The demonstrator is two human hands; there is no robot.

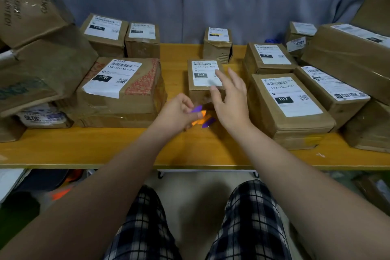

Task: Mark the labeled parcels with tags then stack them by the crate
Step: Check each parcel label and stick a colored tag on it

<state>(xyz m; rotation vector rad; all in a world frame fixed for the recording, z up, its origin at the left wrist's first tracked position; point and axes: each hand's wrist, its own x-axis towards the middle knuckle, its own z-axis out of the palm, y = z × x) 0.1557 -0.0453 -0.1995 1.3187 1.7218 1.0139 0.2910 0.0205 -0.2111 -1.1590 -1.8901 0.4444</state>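
Note:
A small brown parcel (201, 88) with a white label reading 122 stands in the middle of the yellow table (84, 145). My right hand (229, 96) hovers over its near right corner with fingers spread and straight. My left hand (176, 114) pinches a purple tag (196, 109) just in front of the parcel. More orange and purple tags (205, 121) lie on the table between my hands, partly blurred.
Labelled parcels surround the middle: 15H (122, 88) on the left, 102 (289, 107) and 010 (269, 57) on the right, and a small one (218, 45) behind. Large cartons pile up at far left (40, 48) and far right (350, 55). A grey curtain hangs behind.

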